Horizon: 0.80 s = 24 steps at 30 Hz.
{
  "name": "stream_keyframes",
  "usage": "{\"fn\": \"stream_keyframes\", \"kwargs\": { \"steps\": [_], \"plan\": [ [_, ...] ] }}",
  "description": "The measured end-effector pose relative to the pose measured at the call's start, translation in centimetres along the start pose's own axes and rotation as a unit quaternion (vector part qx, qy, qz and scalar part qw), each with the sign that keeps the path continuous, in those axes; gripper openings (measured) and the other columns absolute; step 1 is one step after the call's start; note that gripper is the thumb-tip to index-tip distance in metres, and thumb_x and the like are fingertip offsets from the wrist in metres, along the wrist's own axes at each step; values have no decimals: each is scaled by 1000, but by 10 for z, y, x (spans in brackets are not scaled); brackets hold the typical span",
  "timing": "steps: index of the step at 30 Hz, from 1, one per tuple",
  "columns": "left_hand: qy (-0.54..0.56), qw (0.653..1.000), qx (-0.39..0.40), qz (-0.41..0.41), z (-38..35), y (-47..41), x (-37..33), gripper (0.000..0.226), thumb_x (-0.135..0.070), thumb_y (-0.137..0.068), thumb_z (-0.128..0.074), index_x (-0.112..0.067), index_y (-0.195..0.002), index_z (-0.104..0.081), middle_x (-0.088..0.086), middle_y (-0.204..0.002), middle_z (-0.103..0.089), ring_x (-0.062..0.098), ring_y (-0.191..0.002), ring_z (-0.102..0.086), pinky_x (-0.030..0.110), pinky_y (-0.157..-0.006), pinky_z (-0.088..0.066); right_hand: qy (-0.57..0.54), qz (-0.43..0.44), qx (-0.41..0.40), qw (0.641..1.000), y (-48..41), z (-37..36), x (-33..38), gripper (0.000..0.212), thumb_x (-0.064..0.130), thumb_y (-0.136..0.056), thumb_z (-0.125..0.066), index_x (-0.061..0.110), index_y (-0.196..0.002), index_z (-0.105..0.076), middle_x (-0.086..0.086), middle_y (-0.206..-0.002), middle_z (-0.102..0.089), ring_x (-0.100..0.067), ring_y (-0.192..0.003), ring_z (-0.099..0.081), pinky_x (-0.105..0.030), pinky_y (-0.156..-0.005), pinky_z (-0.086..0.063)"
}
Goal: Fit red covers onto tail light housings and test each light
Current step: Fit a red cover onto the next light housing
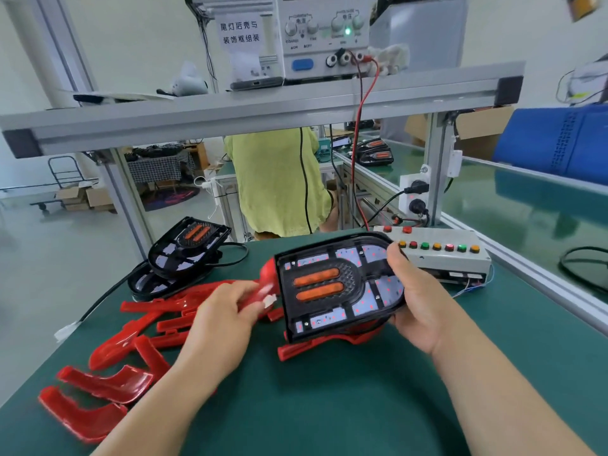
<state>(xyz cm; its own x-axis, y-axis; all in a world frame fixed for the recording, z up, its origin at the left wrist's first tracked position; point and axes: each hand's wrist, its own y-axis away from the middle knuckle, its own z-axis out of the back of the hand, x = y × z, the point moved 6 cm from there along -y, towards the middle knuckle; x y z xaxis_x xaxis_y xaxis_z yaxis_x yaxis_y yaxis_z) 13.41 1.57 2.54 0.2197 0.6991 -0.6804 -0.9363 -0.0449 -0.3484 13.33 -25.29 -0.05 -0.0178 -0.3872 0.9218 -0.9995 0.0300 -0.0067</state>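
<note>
**A:** Where is the housing point(342, 287)?

**B:** Centre frame, tilted up off the worktop point(329, 409). The right hand point(418, 307) grips its rounded right end, thumb over the rim, fingers curled beneath.

**A:** And the left hand point(223, 314)?

**B:** Just left of the housing, pinching a red cover point(267, 280). Blur hides the detail.

**A:** How will they handle?

**B:** Both look like light, stiff plastic. The cover is glossy and probably slippery, and its thin tabs could snap, so I'd hold it by the edges. I'd grip the housing by its black rim, off the circuit board.

**A:** Any more?

**B:** Spare covers point(108, 383) lie lower left, with stacked housings point(187, 248) above them.
</note>
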Motion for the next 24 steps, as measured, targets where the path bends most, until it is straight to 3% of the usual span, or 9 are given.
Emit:
{"fn": "stream_keyframes", "kwargs": {
  "steps": [4, 8, 13, 16, 18, 21, 24],
  "plan": [
    [59, 996, -52, -36, 21, 2, -12, 29, -23, -89, -70, -30, -117, -68, -18, -93, -62, -9, -87, -57, 15, -73, -39, -17, -15, -4, 1000, 8, 1, -10, 62, 56, -76, -62, 15, -123, -68, -11, -118, -72, -30, -109, -69, -53, -102, -48],
    [28, 991, -61, -117, 30, 12, -34, 27, -20, -93, -65, -33, -117, -67, -17, -95, -57, -2, -94, -54, 11, -75, -38, -61, -34, -5, 998, 13, 6, -17, 56, 51, -82, -57, 14, -123, -69, -13, -120, -71, -33, -113, -67, -53, -103, -48],
    [23, 977, 3, -213, 15, 38, -55, 30, -18, -88, -67, -24, -117, -69, -16, -102, -58, 5, -102, -57, 6, -87, -37, -89, -49, 4, 995, 16, 2, -21, 40, 38, -88, -57, 13, -113, -75, -14, -115, -73, -28, -98, -73, -40, -73, -62],
    [-1, 963, 41, -266, 2, 49, -62, 34, -24, -88, -60, -16, -119, -70, -10, -104, -57, 10, -101, -57, 12, -89, -40, -81, -52, -15, 995, 16, 2, -22, 37, 34, -93, -54, 12, -118, -72, -13, -116, -73, -29, -101, -71, -44, -87, -56],
    [-10, 955, 43, -292, -3, 51, -65, 30, -21, -92, -63, -12, -119, -71, -8, -102, -56, 8, -98, -55, 14, -88, -41, -71, -45, -19, 996, 17, -1, -20, 40, 34, -90, -57, 12, -120, -70, -14, -117, -72, -29, -102, -70, -43, -87, -55],
    [-25, 946, 34, -322, -5, 53, -67, 35, -18, -87, -65, -15, -120, -71, -9, -102, -56, 7, -96, -55, 18, -87, -44, -67, -37, -15, 997, 19, -7, -17, 55, 36, -80, -61, 10, -129, -63, -15, -122, -70, -33, -113, -65, -49, -94, -51],
    [-32, 936, 37, -349, -9, 57, -69, 38, -16, -86, -65, -21, -123, -70, -10, -101, -57, 10, -95, -57, 24, -86, -46, -66, -30, -8, 997, 21, -12, -16, 50, 34, -87, -59, 10, -131, -61, -16, -123, -69, -40, -121, -59, -56, -103, -44]
  ]
}}
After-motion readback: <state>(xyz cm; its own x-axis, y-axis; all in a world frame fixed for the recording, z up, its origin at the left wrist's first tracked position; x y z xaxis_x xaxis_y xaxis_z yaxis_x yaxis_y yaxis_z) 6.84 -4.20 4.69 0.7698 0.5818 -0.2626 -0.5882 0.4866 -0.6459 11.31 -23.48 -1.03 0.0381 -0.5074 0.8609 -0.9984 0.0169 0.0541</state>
